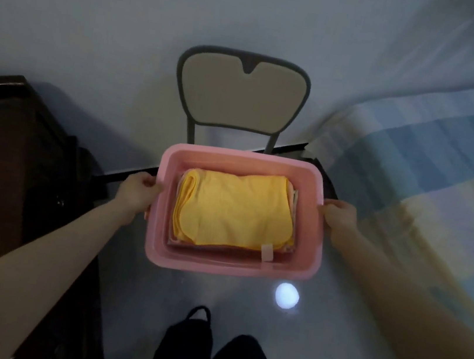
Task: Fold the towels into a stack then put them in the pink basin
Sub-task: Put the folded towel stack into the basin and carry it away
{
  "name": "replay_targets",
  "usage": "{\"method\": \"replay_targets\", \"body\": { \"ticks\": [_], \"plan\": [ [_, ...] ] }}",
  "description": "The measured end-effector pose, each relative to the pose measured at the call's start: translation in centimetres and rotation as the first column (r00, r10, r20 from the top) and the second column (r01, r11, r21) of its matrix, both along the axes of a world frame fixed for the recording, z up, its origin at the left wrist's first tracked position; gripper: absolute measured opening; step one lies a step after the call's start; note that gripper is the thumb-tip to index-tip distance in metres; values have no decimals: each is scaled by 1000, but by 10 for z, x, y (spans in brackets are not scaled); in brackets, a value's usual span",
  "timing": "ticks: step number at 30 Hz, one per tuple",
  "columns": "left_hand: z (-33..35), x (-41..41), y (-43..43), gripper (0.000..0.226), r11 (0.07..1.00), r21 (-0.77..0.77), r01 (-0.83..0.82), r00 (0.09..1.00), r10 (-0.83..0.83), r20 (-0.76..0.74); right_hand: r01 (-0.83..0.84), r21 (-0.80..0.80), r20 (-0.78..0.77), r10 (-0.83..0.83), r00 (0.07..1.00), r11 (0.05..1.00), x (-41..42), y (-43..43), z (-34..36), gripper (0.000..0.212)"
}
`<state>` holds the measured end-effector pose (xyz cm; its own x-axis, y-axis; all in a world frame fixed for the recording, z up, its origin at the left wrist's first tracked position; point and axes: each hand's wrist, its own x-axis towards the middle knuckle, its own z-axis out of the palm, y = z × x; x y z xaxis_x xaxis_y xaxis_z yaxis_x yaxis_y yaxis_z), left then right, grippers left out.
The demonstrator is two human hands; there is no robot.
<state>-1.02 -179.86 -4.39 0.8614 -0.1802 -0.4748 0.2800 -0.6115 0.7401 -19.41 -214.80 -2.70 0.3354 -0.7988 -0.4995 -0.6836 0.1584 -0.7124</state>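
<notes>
Head view: left hand and right hand grip opposite rims of the pink basin. Folded towel stack inside, yellow towel on top.

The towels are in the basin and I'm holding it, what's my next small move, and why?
Probably set the basin down level, perhaps on the chair behind it, then let go. The folded towels already lie stacked inside, and the left hand and right hand both grip its rim, so little else seems left.
</notes>
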Motion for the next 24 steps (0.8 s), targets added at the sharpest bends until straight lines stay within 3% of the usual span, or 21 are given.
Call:
{"method": "replay_targets", "body": {
  "ticks": [6,12,18,24],
  "plan": [
    [-46,39,-70,15,990,93,-106,994,107,-4,-59,-17,-77,57,995,998,70,-54,-47,19],
    [-110,76,-117,22,957,233,-172,979,192,-64,-134,40,-147,139,979,990,135,-109,-113,16],
    [-148,100,-150,13,932,282,-226,961,262,-94,-152,114,-141,167,976,982,172,-142,-159,13],
    [-163,116,-156,26,903,351,-247,953,292,-81,-174,144,-106,190,976,974,187,-155,-176,14]
  ]
}}
